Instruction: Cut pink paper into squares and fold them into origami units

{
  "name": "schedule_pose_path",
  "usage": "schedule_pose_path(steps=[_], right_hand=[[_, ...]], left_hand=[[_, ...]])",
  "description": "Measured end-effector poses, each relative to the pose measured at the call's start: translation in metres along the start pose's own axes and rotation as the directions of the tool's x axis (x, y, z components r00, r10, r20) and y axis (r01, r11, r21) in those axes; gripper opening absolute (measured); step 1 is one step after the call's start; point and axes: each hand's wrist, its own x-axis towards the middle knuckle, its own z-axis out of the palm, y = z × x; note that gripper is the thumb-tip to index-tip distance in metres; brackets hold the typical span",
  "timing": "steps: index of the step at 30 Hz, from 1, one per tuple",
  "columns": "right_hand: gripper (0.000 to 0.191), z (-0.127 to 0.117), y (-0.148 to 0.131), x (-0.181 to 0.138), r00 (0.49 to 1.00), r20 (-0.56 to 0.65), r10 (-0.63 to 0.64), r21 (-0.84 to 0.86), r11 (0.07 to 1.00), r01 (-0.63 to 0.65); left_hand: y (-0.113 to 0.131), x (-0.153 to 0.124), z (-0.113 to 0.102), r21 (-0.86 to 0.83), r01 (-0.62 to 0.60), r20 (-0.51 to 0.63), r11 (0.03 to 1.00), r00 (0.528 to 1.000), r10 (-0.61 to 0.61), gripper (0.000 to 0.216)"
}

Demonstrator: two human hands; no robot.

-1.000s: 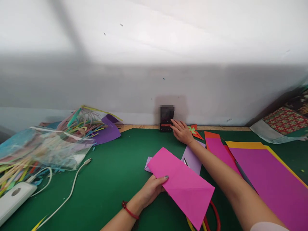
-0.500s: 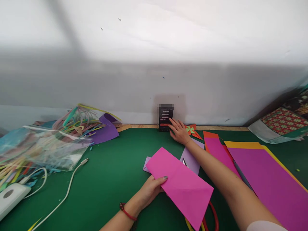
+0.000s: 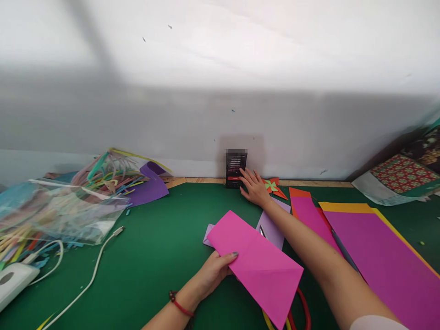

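My left hand (image 3: 215, 272) grips a creased pink sheet of paper (image 3: 257, 266) by its lower left edge, thumb on top. Farther off, my right hand (image 3: 253, 187) reaches to a phone (image 3: 235, 167) that leans upright against the wall; its fingers are spread at the screen's right edge, and I cannot tell whether they touch it. Beneath the pink sheet lies lilac paper (image 3: 275, 222), partly covered. Scissors with red and yellow handles (image 3: 305, 305) are mostly hidden under the pink sheet. A small orange and green paper pinwheel shape (image 3: 272, 184) rests just right of the right hand.
Purple (image 3: 374, 252) and orange-edged pink sheets (image 3: 304, 208) are stacked at the right, with a dark pen-like object (image 3: 344, 251) between them. At left are a clear bag (image 3: 103, 220) of coloured strips, curled purple paper (image 3: 149, 190), a white cable (image 3: 96, 266) and a white power bank (image 3: 15, 282).
Almost nothing differs. The whole view has shifted slightly, while both hands and the pink paper keep nearly the same positions.
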Motion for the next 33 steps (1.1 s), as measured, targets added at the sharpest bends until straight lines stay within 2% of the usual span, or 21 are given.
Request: schedule_pose_path(steps=[7, 12, 19, 29, 33], right_hand=[[0.036, 0.0005, 0.0000, 0.0005, 0.999, 0.024, 0.022, -0.010, 1.000, -0.022], [0.035, 0.0023, 0.0002, 0.0007, 0.998, 0.046, -0.043, -0.011, 0.999, 0.043], [0.034, 0.0018, -0.0001, 0.0008, 0.999, 0.012, -0.037, -0.032, 0.999, 0.037], [0.037, 0.0005, -0.0006, 0.0012, 1.000, 0.030, 0.010, -0.048, 0.999, -0.009], [0.034, 0.0003, 0.0001, 0.0002, 1.000, -0.010, -0.009, -0.039, 0.999, 0.008]], left_hand=[[0.0004, 0.0000, 0.0010, -0.002, 0.001, -0.008, 1.000, 1.000, -0.001, 0.034], [0.0010, -0.0003, 0.0020, -0.008, -0.008, -0.001, 1.000, 1.000, 0.008, 0.031], [0.0021, 0.0002, 0.0022, 0.001, -0.003, -0.015, 1.000, 1.000, 0.003, 0.033], [0.0011, 0.0003, 0.0016, 0.005, 0.008, -0.017, 1.000, 1.000, -0.008, 0.036], [0.0015, 0.0002, 0.0022, -0.009, -0.002, -0.015, 1.000, 1.000, 0.001, 0.035]])
